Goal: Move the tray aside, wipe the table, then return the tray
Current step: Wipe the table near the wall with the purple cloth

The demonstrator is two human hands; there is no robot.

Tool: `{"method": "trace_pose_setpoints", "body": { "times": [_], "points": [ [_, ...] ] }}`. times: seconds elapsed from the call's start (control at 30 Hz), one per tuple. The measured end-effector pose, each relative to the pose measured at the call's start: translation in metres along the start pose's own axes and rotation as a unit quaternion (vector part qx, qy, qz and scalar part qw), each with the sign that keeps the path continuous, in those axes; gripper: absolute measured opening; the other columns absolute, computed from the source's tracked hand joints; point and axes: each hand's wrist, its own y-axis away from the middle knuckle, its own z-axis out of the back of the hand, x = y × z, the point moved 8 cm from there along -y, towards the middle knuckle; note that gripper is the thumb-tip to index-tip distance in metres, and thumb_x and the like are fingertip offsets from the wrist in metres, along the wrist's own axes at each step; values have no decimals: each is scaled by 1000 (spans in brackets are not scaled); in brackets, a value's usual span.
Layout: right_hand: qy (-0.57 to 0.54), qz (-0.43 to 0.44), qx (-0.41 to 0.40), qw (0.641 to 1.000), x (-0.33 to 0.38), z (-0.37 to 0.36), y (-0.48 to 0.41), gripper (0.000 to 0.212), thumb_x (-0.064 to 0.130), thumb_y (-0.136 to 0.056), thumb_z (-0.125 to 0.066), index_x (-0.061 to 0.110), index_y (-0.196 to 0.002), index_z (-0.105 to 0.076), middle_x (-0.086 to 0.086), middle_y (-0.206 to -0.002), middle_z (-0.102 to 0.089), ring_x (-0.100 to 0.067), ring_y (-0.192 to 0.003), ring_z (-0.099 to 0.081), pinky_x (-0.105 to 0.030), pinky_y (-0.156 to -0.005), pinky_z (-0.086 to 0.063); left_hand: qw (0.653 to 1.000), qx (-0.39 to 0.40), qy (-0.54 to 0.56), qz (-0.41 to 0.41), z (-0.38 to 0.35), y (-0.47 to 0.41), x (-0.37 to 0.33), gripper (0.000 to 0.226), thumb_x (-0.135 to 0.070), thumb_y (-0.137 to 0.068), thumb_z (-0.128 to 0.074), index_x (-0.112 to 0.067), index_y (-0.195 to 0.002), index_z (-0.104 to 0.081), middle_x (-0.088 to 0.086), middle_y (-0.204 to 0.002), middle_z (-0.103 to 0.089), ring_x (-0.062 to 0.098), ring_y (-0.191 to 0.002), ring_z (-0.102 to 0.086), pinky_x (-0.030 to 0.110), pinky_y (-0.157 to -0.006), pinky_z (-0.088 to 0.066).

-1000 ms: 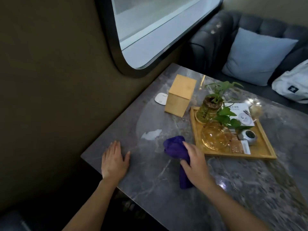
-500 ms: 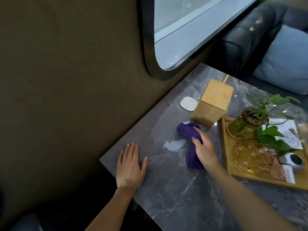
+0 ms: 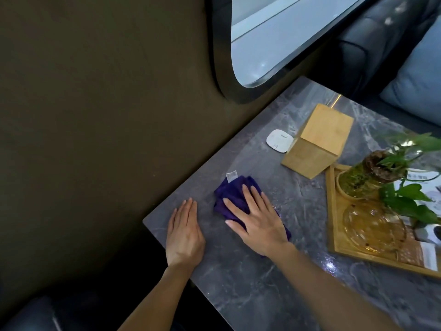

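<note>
A purple cloth [image 3: 231, 192] with a small white tag lies on the grey marble table [image 3: 250, 278] near its left corner. My right hand [image 3: 256, 217] presses flat on the cloth, fingers spread over it. My left hand [image 3: 185, 231] rests palm down on the table just left of the cloth, holding nothing. The wooden tray [image 3: 333, 211] sits at the right, carrying a potted green plant [image 3: 372, 174], an amber glass dish [image 3: 373, 226], a small round item and printed cards.
A wooden box [image 3: 318, 140] stands behind the cloth, touching the tray's far corner. A white flat pad [image 3: 279, 140] lies beside it near the wall. The dark wall and window run along the table's left edge; a sofa with a blue cushion [image 3: 420, 91] is behind.
My right hand has slid the cloth from beside the wooden box toward the table's left corner, close to my left hand, and now lies flatter on it. My left hand stays planted.
</note>
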Motion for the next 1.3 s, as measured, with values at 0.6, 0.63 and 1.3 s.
{"method": "trace_pose_setpoints", "body": {
  "times": [0.6,0.63,1.3],
  "points": [
    [-170,-226,-38,958,-108,38,-9,61,34,-90,-51,21,-143,-24,-9,-153,-25,-27,-140,-20,-45,-113,-16,975,-28,220,34,12,-2,16,39,-4,-96,-30,-8,-128,-52,4,-144,-45,3,-131,-30,17,-112,-12],
    [-137,-222,-15,965,-109,30,-9,66,40,-90,-49,23,-145,-17,-9,-155,-17,-28,-142,-13,-47,-114,-12,968,-16,245,49,14,-4,21,38,-5,-97,-32,-11,-128,-52,2,-144,-44,1,-130,-30,18,-110,-15],
    [-286,209,141,924,127,-21,87,50,19,-70,-48,20,-120,-54,-4,-128,-59,-14,-118,-43,-22,-95,-27,999,12,24,-21,11,-27,38,44,-18,-99,-23,-15,-143,-25,-1,-155,-25,9,-143,-15,27,-117,-3]
  ]
}}
